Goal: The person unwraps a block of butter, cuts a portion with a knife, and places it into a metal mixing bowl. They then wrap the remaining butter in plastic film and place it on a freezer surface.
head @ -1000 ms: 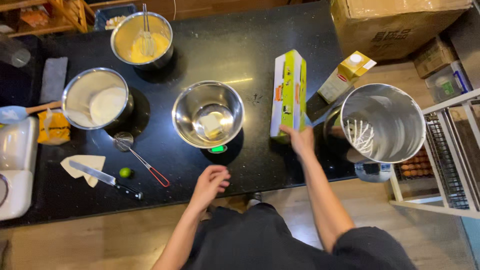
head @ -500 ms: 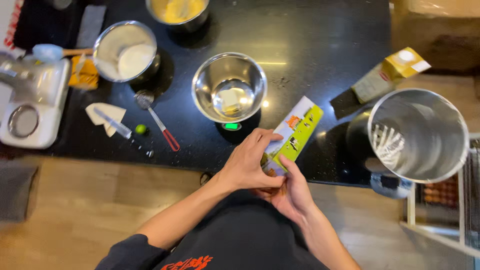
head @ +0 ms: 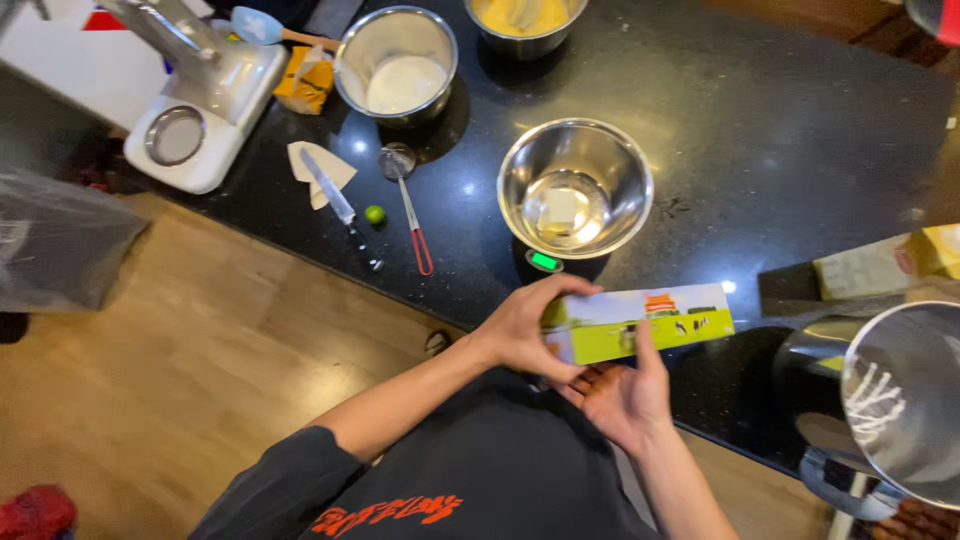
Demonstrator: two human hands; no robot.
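Green-and-white carton [head: 640,322] — pinched at its end by left hand [head: 520,330], cradled by right hand [head: 620,395]; opening step underway, flap needs prying.

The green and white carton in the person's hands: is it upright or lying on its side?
On its side. The carton lies lengthwise between the left hand and right hand.

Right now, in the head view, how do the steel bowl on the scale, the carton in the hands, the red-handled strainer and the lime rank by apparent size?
1. Steel bowl, about level with
2. carton, which is nearer the camera, so unsure
3. Red-handled strainer
4. Lime
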